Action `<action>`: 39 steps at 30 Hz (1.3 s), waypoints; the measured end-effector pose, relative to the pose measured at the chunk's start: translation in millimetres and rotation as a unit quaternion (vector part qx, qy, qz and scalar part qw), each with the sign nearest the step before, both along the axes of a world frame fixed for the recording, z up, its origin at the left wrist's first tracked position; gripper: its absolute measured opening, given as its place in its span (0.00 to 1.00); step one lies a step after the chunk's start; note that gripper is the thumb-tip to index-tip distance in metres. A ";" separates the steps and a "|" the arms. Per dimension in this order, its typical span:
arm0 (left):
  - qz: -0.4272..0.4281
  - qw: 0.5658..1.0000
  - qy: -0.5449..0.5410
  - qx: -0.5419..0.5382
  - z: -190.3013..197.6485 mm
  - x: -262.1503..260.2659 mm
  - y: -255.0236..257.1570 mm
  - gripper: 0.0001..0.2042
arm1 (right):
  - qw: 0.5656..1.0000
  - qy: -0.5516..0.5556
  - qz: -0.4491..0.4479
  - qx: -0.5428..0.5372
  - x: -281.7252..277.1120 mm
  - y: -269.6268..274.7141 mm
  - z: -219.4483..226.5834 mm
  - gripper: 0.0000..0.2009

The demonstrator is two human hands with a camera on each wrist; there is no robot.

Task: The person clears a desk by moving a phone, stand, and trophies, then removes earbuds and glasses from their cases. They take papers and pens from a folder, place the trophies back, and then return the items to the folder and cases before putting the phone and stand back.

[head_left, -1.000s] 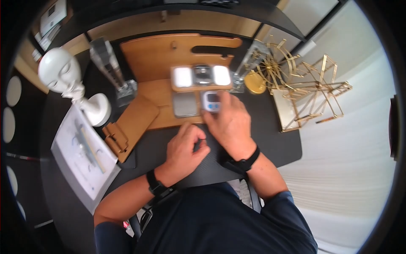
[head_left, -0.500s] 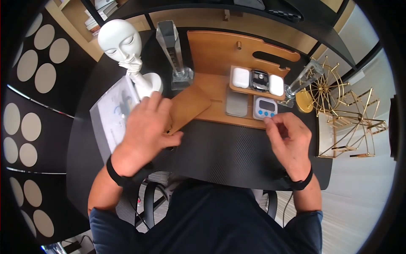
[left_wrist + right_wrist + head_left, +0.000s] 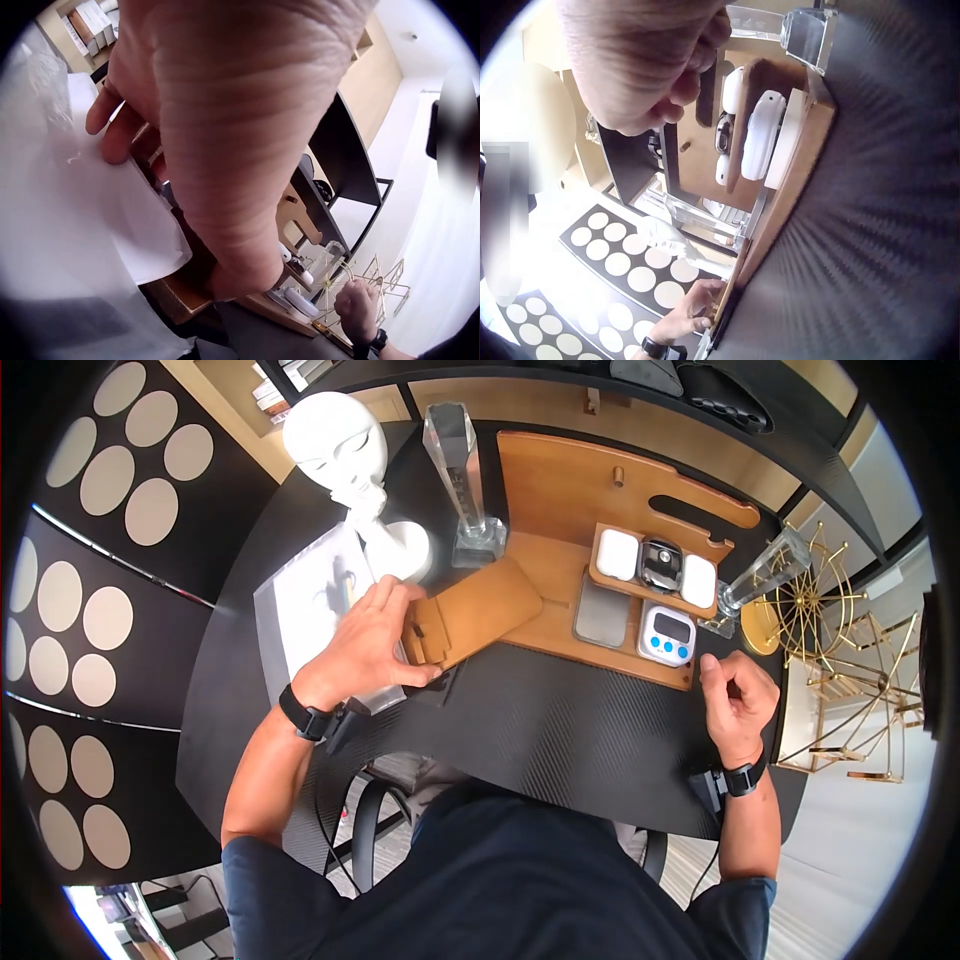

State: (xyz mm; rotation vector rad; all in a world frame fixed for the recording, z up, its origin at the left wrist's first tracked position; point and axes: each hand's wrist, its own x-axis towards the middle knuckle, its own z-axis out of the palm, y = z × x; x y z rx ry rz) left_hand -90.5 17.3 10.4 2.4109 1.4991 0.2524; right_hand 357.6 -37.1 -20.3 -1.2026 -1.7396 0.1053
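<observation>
In the head view my left hand (image 3: 370, 640) grips the near-left end of a brown wooden board (image 3: 485, 610) that has small slots. The thumb is at its front edge and the fingers at the far side. My right hand (image 3: 738, 700) is held above the table at the right, fingers folded and nothing in them. Closest to it stands a white digital timer (image 3: 667, 635) with blue buttons, on the base of a wooden desk organizer (image 3: 560, 550). A grey flat rectangular piece (image 3: 603, 610) lies beside the timer.
On the organizer's raised shelf sit two white cases and a dark watch (image 3: 661, 564). Around it stand a white head sculpture (image 3: 335, 445), clear crystal trophies (image 3: 460, 480) and a gold wheel model (image 3: 815, 595). A printed sheet (image 3: 310, 600) lies under my left arm.
My left hand has moved left from the table's middle and taken hold of the wooden board's end. My right hand has drawn away from the timer towards the right. The head view has turned left.
</observation>
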 end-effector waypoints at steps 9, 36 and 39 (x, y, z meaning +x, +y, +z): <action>0.011 0.998 0.000 0.054 18.7 2.0 -6.0 0.36 | 0.997 0.055 -0.016 -0.054 -1.1 -1.5 -12.1 0.16; -0.083 0.955 0.275 -0.073 33.5 37.1 29.6 0.41 | 0.999 0.016 0.012 -0.046 -7.9 -5.0 -4.8 0.16; -0.080 0.966 0.243 -0.025 20.5 32.2 23.5 0.44 | 0.999 0.019 0.015 -0.043 -6.9 -5.2 -3.7 0.16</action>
